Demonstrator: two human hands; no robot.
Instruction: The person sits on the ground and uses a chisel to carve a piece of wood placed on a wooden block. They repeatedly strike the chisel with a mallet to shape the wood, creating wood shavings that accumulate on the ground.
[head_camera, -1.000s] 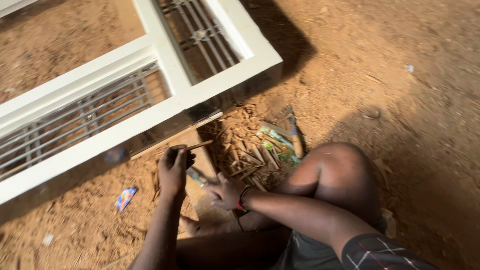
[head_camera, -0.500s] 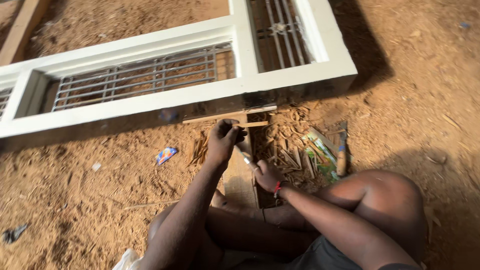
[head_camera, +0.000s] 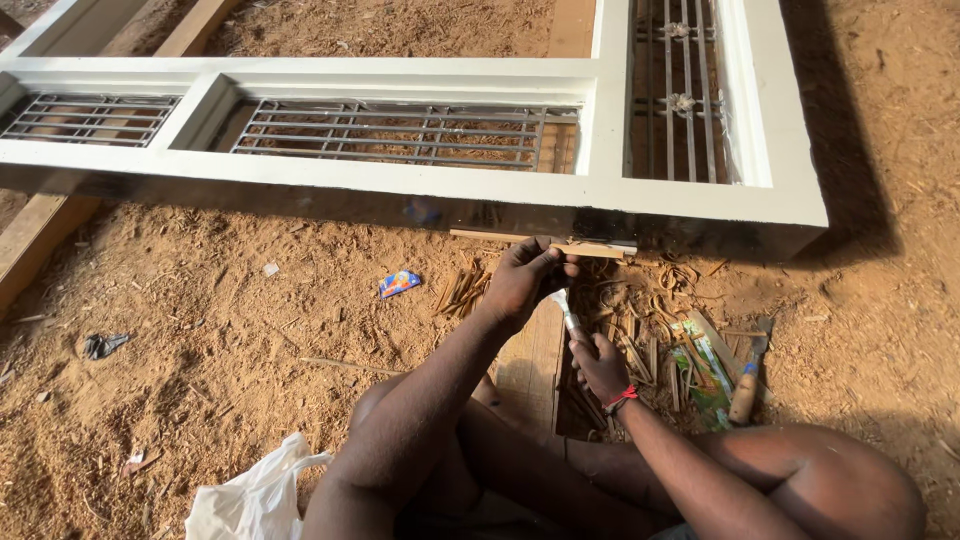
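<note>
My left hand (head_camera: 522, 282) is closed around a thin wooden strip (head_camera: 590, 249) that lies just below the white window frame (head_camera: 420, 178). My right hand (head_camera: 600, 366) grips a small tube (head_camera: 567, 311), its white nozzle pointing up toward the left hand's fingers. Both hands hover over a flat wooden board (head_camera: 532, 366) lying on the sawdust between my knees. Wood slivers (head_camera: 462, 290) are scattered around the hands.
The white frame with metal grilles (head_camera: 400, 132) spans the ground ahead. A chisel with a wooden handle (head_camera: 748, 385) and a green packet (head_camera: 705, 372) lie to the right. A small blue wrapper (head_camera: 399, 283), a white plastic bag (head_camera: 255, 497) and a plank (head_camera: 40, 245) lie to the left.
The view has swung further left and down, showing more of the frame. My left hand stays on the strip; my right hand has brought the tube's nozzle closer to it.
</note>
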